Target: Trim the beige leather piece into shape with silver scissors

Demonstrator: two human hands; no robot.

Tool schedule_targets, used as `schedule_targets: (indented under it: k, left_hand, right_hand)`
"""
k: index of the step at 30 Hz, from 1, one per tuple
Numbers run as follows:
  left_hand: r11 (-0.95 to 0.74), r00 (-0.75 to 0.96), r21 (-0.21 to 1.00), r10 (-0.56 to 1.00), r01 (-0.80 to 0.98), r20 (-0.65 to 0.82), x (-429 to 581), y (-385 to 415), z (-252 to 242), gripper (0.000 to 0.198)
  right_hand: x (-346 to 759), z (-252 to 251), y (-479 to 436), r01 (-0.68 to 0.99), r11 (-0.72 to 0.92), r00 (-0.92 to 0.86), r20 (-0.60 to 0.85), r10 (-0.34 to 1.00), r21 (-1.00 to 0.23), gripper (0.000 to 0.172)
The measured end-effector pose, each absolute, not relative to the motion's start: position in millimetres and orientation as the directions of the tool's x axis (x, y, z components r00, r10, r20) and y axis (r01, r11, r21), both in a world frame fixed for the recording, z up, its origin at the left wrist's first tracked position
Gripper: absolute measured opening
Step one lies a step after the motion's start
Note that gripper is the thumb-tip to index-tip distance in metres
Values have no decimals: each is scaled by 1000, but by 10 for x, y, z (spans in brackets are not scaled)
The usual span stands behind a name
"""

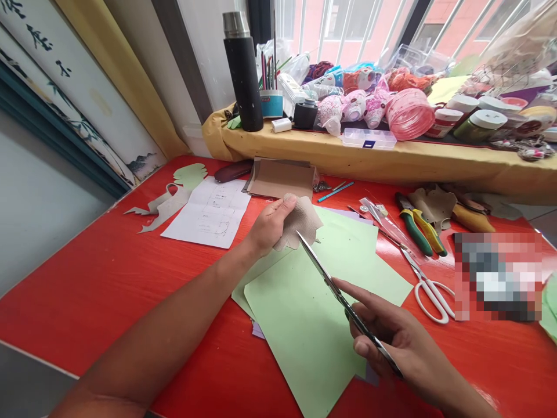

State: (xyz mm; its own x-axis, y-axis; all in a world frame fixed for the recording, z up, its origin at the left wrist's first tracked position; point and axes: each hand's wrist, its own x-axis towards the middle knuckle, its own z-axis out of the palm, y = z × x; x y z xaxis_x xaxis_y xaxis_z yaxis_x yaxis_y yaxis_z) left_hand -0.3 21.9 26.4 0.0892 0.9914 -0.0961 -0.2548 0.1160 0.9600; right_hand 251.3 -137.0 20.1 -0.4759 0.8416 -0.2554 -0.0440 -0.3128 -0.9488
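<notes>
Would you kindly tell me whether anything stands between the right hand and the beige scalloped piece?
Only the scissors held by the right hand, their tip overlapping the beige scalloped piece in view; nothing else visible is in the way.

Monitoring remotely, I see a beige piece, textured, wavy-edged, held up at a tilt. Silver-bladed scissors, edge-on to me, slant up-left, tips overlapping its lower edge; contact unclear.

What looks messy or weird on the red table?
The green sheets lie askew, with purple paper poking out underneath. Beside the white scissors, a patch is blurred into squares, hiding what's there.
</notes>
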Motion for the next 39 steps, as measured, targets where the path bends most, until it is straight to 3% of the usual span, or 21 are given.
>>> schedule_targets:
  k: [3,16,21,26,39]
  left_hand:
    - [123,152,964,984,-234,-89,-11,230,265,54]
    - [112,21,920,993,-375,-112,-1,252,309,48]
    - [116,-16,919,991,-376,-132,-21,258,304,47]
    - [143,64,926,990,-349,-129,-27,253,324,54]
    - [116,39,922,993,-369,-109,24,192,382,43]
  right_hand:
    - [2540,219,-1364,-64,-326,-481,-257,838,-943,70]
    - [2615,226,-1354,-110,-288,-510,-195,838,-951,75]
    - [2595,281,-1363,-51,-320,-449,-264,854,-946,81]
    - [2542,427,-1374,-30,-389,-359,-353,864,-921,89]
    - [2508,449,-1372,11,-311,-301,-300,905,-950,98]
